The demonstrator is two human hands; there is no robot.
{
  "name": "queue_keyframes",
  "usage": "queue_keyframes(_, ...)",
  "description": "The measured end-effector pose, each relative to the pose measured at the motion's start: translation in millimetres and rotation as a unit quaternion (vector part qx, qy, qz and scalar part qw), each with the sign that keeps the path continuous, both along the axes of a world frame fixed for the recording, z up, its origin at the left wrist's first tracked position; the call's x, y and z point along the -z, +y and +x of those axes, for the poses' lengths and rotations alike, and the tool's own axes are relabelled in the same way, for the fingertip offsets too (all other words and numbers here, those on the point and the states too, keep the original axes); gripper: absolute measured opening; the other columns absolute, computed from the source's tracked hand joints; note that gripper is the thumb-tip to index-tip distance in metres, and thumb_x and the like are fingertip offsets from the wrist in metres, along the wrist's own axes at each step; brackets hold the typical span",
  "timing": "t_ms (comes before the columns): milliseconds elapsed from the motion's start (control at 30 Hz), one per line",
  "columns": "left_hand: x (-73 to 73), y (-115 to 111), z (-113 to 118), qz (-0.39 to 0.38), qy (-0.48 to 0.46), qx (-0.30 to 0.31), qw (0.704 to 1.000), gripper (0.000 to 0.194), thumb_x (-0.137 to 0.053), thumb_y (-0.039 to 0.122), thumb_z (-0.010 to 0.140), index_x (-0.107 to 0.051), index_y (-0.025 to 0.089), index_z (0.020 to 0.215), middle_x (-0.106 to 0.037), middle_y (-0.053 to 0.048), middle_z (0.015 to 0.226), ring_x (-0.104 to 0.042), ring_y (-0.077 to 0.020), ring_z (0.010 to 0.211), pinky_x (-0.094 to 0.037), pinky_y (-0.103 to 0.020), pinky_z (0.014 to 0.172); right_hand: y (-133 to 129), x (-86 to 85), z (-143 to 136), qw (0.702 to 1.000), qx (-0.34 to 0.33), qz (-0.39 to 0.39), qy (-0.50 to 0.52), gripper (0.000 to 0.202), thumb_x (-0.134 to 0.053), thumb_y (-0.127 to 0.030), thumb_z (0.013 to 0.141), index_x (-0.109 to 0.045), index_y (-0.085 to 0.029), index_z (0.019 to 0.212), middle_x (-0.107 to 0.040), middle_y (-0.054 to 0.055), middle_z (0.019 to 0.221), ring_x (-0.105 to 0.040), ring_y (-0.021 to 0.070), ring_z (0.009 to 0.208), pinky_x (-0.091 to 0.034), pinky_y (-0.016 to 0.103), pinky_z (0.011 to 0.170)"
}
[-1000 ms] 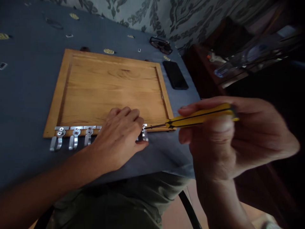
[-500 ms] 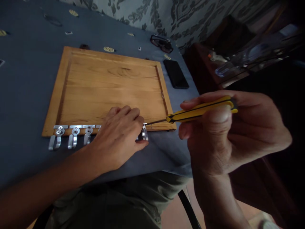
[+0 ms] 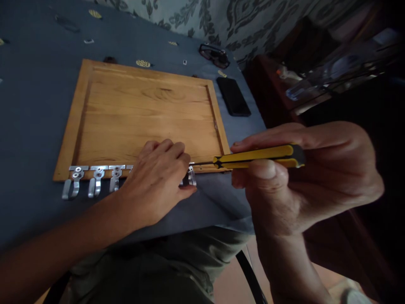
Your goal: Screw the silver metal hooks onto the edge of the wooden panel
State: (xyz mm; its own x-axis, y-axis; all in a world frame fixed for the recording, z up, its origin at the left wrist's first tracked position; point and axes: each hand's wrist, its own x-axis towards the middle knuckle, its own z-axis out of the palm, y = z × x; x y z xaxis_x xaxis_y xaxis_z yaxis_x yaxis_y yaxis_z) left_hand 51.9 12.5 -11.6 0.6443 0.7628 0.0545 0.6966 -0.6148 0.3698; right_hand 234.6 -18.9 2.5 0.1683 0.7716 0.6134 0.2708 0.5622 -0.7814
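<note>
A framed wooden board (image 3: pixel 145 114) lies on the blue cloth, with several silver metal hooks (image 3: pixel 97 181) along its near edge. My left hand (image 3: pixel 161 181) is closed around the hook (image 3: pixel 192 178) near the right end, its fingers hiding part of that hook and the edge beside it. Pinched in my right hand (image 3: pixel 303 177) is a yellow and black screwdriver (image 3: pixel 256 156). Its thin shaft points left, and the tip reaches the top of the hook by my left fingers. The screw there is too small to make out.
Beyond the board's right side lie a black phone (image 3: pixel 234 96) and dark-framed glasses (image 3: pixel 214 55). A dark wooden piece of furniture with clutter stands at the right. My lap is below the cloth's near edge.
My right hand has turned the screwdriver and shifted slightly left, so the handle lies more level. My left hand keeps its hold on the hook. The view has shifted a little.
</note>
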Motion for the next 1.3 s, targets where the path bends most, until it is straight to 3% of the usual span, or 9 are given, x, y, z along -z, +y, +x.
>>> queue_keyframes(100, 0.2, -1, 0, -0.004, 0.003, 0.001, 1.000, 0.025, -0.083, 0.038, 0.086, -0.075, 0.017, 0.097, -0.070, -0.007, 0.098, -0.065, -0.0308, 0.104, -0.049, -0.046, 0.091, 3, -5.5, -2, 0.997, 0.012, 0.033, -0.065, 0.006, -0.084, -0.030, 0.082, -0.082, -0.027, 0.087, -0.078, 0.002, 0.083, -0.070, 0.0223, 0.067, -0.053, 0.039, 0.052)
queue_keyframes(200, -3.3, -2, 0, -0.010, 0.008, 0.001, 1.000, 0.024, -0.081, 0.038, 0.088, -0.075, 0.018, 0.099, -0.071, -0.007, 0.100, -0.065, -0.0305, 0.106, -0.049, -0.045, 0.092, 4, -10.6, -6, 0.998, 0.004, 0.002, -0.069, 0.007, -0.083, -0.033, 0.085, -0.081, -0.026, 0.085, -0.077, 0.002, 0.081, -0.067, 0.0194, 0.059, -0.049, 0.037, 0.046)
queue_keyframes(367, -9.0, -1, 2, -0.026, 0.035, -0.002, 0.999, 0.025, -0.079, 0.039, 0.090, -0.075, 0.016, 0.099, -0.070, -0.008, 0.100, -0.066, -0.0319, 0.106, -0.049, -0.046, 0.092, -2, -13.8, -11, 0.999, -0.003, -0.006, -0.034, 0.016, -0.075, -0.037, 0.094, -0.081, -0.029, 0.107, -0.076, 0.001, 0.089, -0.066, 0.0153, 0.055, -0.050, 0.032, 0.042)
queue_keyframes(433, -9.0, -1, 2, -0.027, 0.034, -0.005, 0.999, 0.026, -0.081, 0.040, 0.088, -0.075, 0.016, 0.097, -0.070, -0.008, 0.097, -0.066, -0.0318, 0.104, -0.049, -0.046, 0.090, -2, -13.3, -9, 0.998, -0.003, -0.033, -0.044, 0.016, -0.073, -0.038, 0.096, -0.082, -0.028, 0.106, -0.077, 0.001, 0.092, -0.062, 0.0125, 0.050, -0.049, 0.032, 0.042)
queue_keyframes(667, -7.4, -1, 2, -0.034, 0.033, -0.004, 0.999, 0.026, -0.079, 0.039, 0.090, -0.075, 0.017, 0.103, -0.071, -0.008, 0.104, -0.065, -0.0322, 0.110, -0.048, -0.047, 0.094, 10, -8.1, 0, 0.997, 0.000, 0.039, -0.065, 0.006, -0.083, -0.034, 0.085, -0.082, -0.030, 0.090, -0.078, -0.001, 0.080, -0.069, 0.0191, 0.061, -0.053, 0.034, 0.049)
queue_keyframes(800, -7.5, 0, 3, -0.018, 0.029, -0.006, 0.999, 0.026, -0.081, 0.040, 0.088, -0.075, 0.017, 0.098, -0.070, -0.007, 0.098, -0.065, -0.0304, 0.105, -0.048, -0.044, 0.090, 5, -10.6, -8, 0.999, -0.031, -0.011, -0.026, 0.014, -0.081, -0.038, 0.088, -0.079, -0.033, 0.102, -0.079, -0.001, 0.089, -0.071, 0.0199, 0.066, -0.052, 0.034, 0.048)
queue_keyframes(900, -6.5, 0, 3, -0.024, 0.031, -0.006, 0.999, 0.027, -0.082, 0.041, 0.087, -0.076, 0.018, 0.099, -0.070, -0.007, 0.097, -0.065, -0.0313, 0.106, -0.048, -0.046, 0.092, 0, -13.6, -11, 0.999, -0.007, -0.042, -0.018, 0.019, -0.079, -0.041, 0.090, -0.081, -0.032, 0.107, -0.079, 0.002, 0.099, -0.074, 0.0211, 0.071, -0.051, 0.032, 0.046)
queue_keyframes(1033, -4.0, 0, 3, -0.028, 0.027, -0.008, 0.999, 0.028, -0.082, 0.042, 0.087, -0.076, 0.017, 0.098, -0.070, -0.008, 0.097, -0.066, -0.0327, 0.107, -0.049, -0.048, 0.094, 3, -10.5, -4, 0.998, -0.040, -0.027, -0.029, 0.015, -0.082, -0.036, 0.087, -0.083, -0.031, 0.101, -0.080, 0.001, 0.092, -0.062, 0.0158, 0.051, -0.045, 0.033, 0.039)
queue_keyframes(1300, -2.9, 0, 0, -0.018, 0.002, 0.004, 1.000, 0.024, -0.081, 0.039, 0.089, -0.076, 0.018, 0.099, -0.073, -0.008, 0.108, -0.066, -0.0323, 0.111, -0.050, -0.049, 0.096, 8, -9.0, -6, 0.997, -0.055, -0.046, -0.006, 0.014, -0.086, -0.033, 0.083, -0.079, -0.034, 0.096, -0.080, -0.002, 0.086, -0.073, 0.0206, 0.064, -0.060, 0.034, 0.053)
